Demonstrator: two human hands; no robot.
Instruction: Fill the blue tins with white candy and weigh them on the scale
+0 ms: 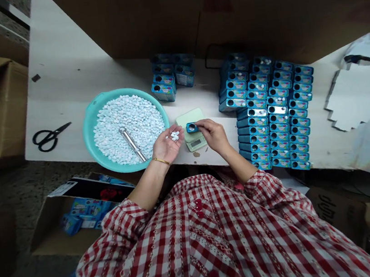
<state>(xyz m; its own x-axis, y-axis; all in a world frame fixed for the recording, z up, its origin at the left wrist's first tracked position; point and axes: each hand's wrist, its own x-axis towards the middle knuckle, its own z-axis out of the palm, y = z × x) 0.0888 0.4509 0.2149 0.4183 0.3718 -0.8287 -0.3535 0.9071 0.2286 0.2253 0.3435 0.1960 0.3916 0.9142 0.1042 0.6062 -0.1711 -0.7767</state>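
My left hand (167, 146) is cupped palm up at the right rim of the turquoise tub (89, 138). Several white tablets (174, 136) lie in its palm and at its fingers. With thumb and fingertips, my right hand (214, 134) grips a small blue tin (191, 128) by its right side. A dark opening shows in the tin's top. Beneath the tin is a pale green kitchen scale (191, 115); whether the tin rests on it I cannot tell. White tablets fill much of the tub, and a shiny metal tube (132, 144) lies on them.
Rows of blue tins (260, 121) stand to the right, with a smaller group (163, 91) behind the scale. Black scissors (49, 138) lie at the left. A large cardboard box (170, 12) overhangs the table's back. Below the tub, an open carton (56, 241) holds blue packs.
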